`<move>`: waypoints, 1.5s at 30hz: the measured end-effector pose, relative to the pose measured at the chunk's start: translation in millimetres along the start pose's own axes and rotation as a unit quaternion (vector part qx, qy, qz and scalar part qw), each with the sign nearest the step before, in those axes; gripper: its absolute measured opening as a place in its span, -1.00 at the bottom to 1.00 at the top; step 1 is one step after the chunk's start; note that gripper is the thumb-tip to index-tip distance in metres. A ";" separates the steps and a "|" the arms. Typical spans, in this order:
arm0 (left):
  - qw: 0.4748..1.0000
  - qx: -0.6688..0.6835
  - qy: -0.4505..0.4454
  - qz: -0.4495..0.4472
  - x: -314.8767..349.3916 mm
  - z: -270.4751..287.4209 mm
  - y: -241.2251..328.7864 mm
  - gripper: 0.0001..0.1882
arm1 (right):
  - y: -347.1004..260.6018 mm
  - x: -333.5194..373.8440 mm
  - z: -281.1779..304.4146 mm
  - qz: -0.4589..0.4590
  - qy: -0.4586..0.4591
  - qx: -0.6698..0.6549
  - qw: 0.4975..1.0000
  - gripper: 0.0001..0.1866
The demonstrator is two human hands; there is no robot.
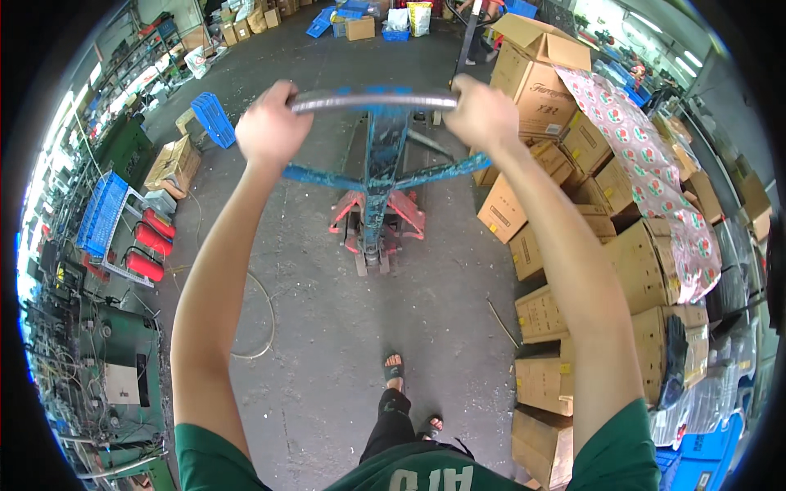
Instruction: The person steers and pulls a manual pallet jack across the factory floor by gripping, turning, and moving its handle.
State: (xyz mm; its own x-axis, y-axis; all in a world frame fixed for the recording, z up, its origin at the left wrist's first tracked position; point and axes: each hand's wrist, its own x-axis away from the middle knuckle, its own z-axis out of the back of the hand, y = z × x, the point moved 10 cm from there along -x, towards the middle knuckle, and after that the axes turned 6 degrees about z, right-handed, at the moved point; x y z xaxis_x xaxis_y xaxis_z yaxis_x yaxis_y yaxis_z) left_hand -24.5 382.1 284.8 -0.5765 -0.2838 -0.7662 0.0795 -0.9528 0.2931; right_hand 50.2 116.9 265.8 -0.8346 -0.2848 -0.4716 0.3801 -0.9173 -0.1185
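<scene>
we're looking straight down at both arms stretched out in front, each hand wrapped around the top bar of a pallet jack handle (372, 101). left hand (272, 129) has its grip clamped on the left end of that worn grey bar, right hand (483, 113) has its grip clamped on the right end, knuckles up on both. the handle is blue with chipped paint, and its shaft (383, 176) runs down and away from us to the red base of the pallet jack (375, 225), which sits on the grey concrete floor (327, 327) just ahead of our feet. one sandalled foot (394, 370) is stepped forward, well short of the jack's base.

on our right there's a big stack of brown cardboard boxes (565, 245), close beside the right forearm, with a flower-patterned cloth (655, 180) draped over the top of them. a dark glove (675, 360) hangs off one of the lower boxes. on the left, well apart from us, a few red cylinders (147, 250) lie on a rack next to blue plastic crates (102, 213), and another blue crate (213, 119) stands tilted on the floor near the left hand in the view. more boxes and crates sit at the far end of the floor, too small to make out much.
</scene>
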 end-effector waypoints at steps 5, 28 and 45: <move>0.986 0.087 0.030 -0.142 182.5 104.9 23.7 -0.75 | -20.9 213.3 45.8 0.130 0.216 -0.029 0.967 -0.81; 0.634 -0.115 -0.729 -0.231 715.2 110.1 -7.6 -0.78 | -81.5 689.7 -197.1 0.105 -0.564 -0.178 0.799 -0.63; 0.891 0.026 -0.430 -0.146 139.0 53.8 101.3 -0.58 | -67.1 159.0 17.7 0.122 -0.266 -0.098 0.951 -0.54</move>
State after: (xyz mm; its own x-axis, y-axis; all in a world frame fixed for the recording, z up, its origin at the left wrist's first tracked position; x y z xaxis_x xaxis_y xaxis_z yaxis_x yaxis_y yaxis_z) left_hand -140.3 252.0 238.7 -0.9780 0.1838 -0.0991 -0.2003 -0.9598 0.1967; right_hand -115.1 128.2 214.2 -0.7764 -0.6302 -0.0040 0.6113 -0.7515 -0.2483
